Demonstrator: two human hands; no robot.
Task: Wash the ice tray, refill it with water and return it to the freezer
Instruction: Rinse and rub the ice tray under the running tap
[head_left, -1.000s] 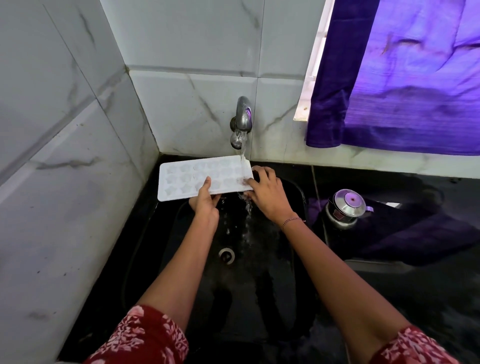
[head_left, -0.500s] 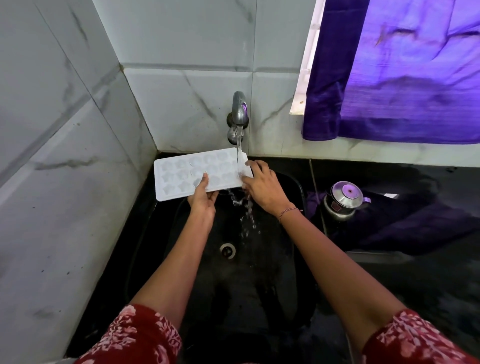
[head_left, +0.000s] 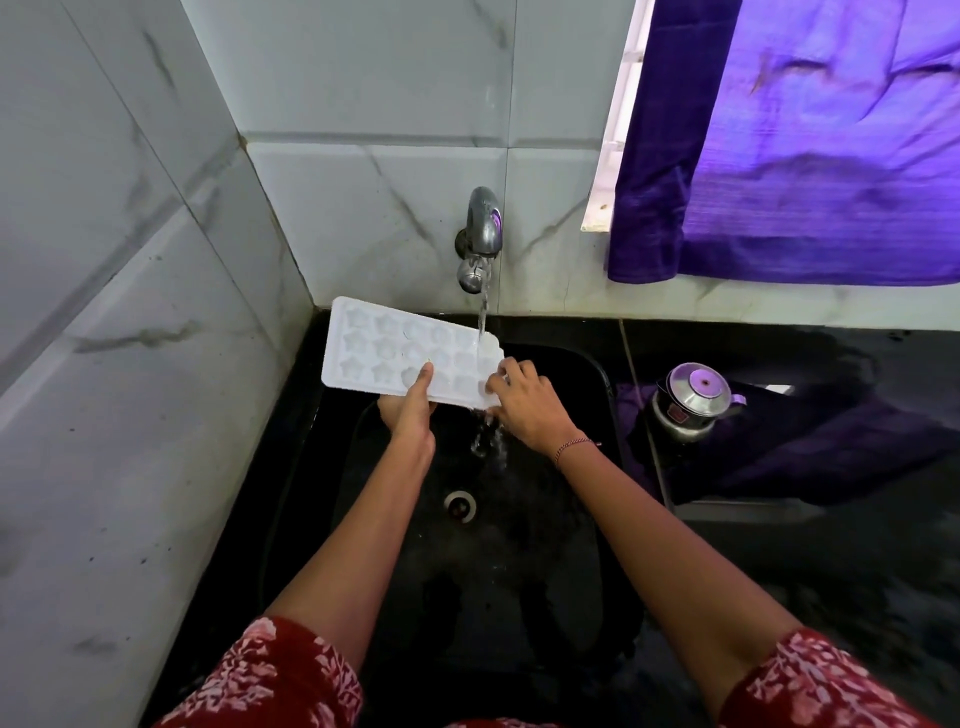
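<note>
So the white plastic ice tray, the one with star-shaped cells, sits in the middle of the frame over the far end of the black sink, cells facing up. Its long axis runs left to right, with the left end tipped a bit higher toward the tiled corner. The right short end sits under the water stream from the chrome wall tap. The left hand grips the near long edge from below, thumb laid on top. The right hand pinches the right-end corner with curled fingers. A small steel pot sits off to the right on the black counter.
</note>
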